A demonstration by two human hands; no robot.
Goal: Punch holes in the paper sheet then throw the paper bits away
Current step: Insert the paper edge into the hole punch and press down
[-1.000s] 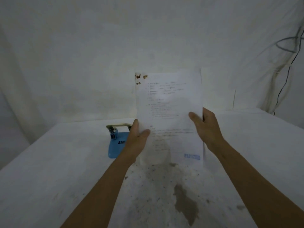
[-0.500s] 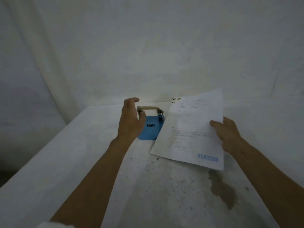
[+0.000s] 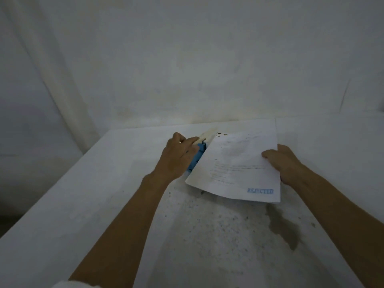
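A white printed paper sheet [image 3: 239, 165] with a blue "REJECTED" stamp and brown spots at its top left corner lies tilted over the table. My right hand [image 3: 281, 161] grips its right edge. The sheet's left edge lies against the blue hole punch [image 3: 197, 156], which is mostly hidden. My left hand [image 3: 178, 156] rests on the punch, its fingers on the pale lever [image 3: 207, 134].
The table [image 3: 83, 204] is covered in white cloth, with dark specks and a brown stain [image 3: 282, 227] near its front right. White draped cloth forms the backdrop. The table's left edge runs diagonally at the left.
My left hand let go of the sheet and came down onto the hole punch. My right hand lowered the sheet from upright to nearly flat, its left edge at the punch.
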